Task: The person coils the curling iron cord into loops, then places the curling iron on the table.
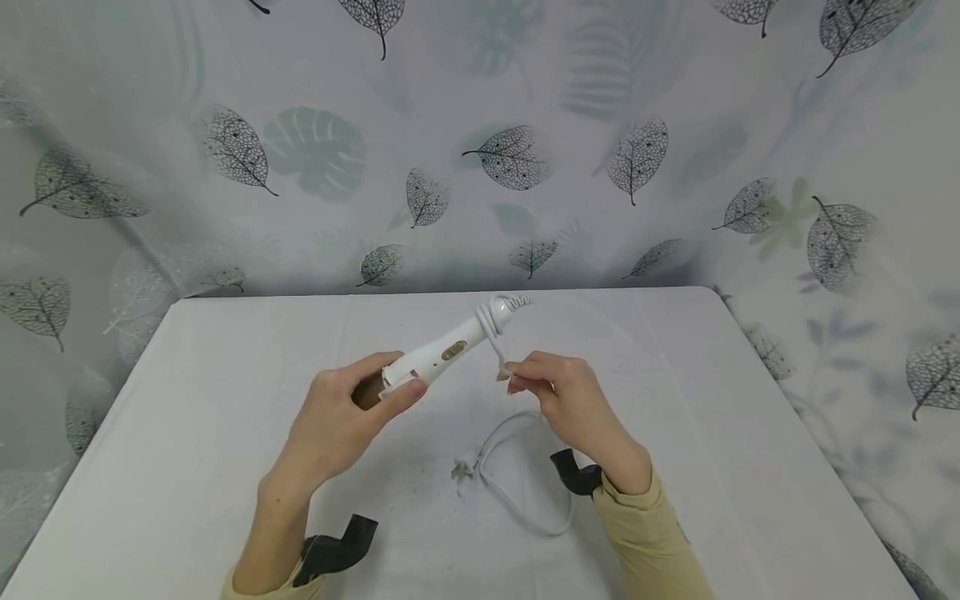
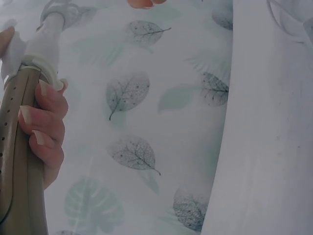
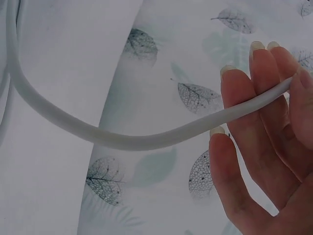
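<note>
Two hands were up over a white table (image 1: 225, 375). No words or brand names could be read anywhere; the only mark on the curling iron (image 1: 442, 354) was a small gold oval on its white handle.

The left hand (image 1: 337, 421) was curled round the brown barrel end of the curling iron, and the fingers (image 2: 44, 127) were wrapped tight on it in the left wrist view. The white handle stuck out past that hand, up and away toward the leafy curtain (image 1: 517, 158).

The right hand (image 1: 562, 396) pinched the white cord (image 3: 127, 139) just beside the handle's far end. In the right wrist view the cord ran across the fingers (image 3: 254, 98), and the thumb pressed on it. From there the cord hung down in a loop onto the table, below and between the two hands. The plug (image 1: 461, 471) lay at the end of it on the table.
</note>
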Available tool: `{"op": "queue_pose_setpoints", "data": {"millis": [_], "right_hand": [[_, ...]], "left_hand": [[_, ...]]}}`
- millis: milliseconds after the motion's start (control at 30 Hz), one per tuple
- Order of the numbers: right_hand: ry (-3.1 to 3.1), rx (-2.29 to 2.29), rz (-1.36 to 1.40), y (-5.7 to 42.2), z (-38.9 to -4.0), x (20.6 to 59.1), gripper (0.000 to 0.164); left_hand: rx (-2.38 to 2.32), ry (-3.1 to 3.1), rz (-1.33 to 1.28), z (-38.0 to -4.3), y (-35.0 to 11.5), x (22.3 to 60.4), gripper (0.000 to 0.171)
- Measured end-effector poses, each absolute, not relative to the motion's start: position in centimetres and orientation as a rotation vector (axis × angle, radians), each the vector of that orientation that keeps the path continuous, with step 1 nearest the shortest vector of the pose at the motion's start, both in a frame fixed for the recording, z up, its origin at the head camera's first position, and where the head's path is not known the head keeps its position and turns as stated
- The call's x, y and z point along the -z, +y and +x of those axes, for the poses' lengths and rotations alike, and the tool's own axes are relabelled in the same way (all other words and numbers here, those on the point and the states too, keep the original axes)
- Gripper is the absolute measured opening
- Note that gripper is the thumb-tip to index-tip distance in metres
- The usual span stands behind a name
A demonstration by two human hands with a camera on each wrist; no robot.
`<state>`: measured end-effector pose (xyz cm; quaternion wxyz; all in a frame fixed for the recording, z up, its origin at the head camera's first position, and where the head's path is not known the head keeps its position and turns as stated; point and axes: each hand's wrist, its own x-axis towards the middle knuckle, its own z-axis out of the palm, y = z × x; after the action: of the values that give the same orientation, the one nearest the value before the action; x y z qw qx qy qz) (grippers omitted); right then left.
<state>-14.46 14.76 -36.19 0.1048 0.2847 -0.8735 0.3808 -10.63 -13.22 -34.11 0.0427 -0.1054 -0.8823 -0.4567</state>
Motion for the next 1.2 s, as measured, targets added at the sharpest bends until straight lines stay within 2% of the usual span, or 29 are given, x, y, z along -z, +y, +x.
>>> {"op": "queue_pose_setpoints", "data": {"millis": [200, 333, 433, 800, 1033, 1200], "right_hand": [[-2.591, -1.059, 0.766, 14.73, -14.47, 36.18, 0.017], [-2.661, -0.991, 0.648, 14.69, -14.34, 36.13, 0.009], [-2.661, -0.991, 0.606, 14.69, -14.31, 36.09, 0.01], [-2.336, -1.051, 0.875, 15.3, -14.89, 36.5, 0.023], [-2.339, -1.021, 0.856, 15.28, -14.93, 36.35, 0.012], [-2.358, -1.042, 0.827, 15.24, -14.91, 36.4, 0.012]], "left_hand": [[1.461, -2.721, -0.475, -10.47, -13.24, 34.39, 0.036], [1.551, -2.728, -0.573, -10.3, -13.22, 34.58, 0.031], [1.584, -2.745, -0.621, -10.22, -13.09, 34.64, 0.029], [1.588, -2.842, -0.749, -10.17, -13.11, 34.5, 0.03], [1.562, -2.841, -0.868, -10.33, -13.39, 34.58, 0.017], [1.579, -2.849, -0.946, -10.42, -13.28, 34.47, 0.014]]}}
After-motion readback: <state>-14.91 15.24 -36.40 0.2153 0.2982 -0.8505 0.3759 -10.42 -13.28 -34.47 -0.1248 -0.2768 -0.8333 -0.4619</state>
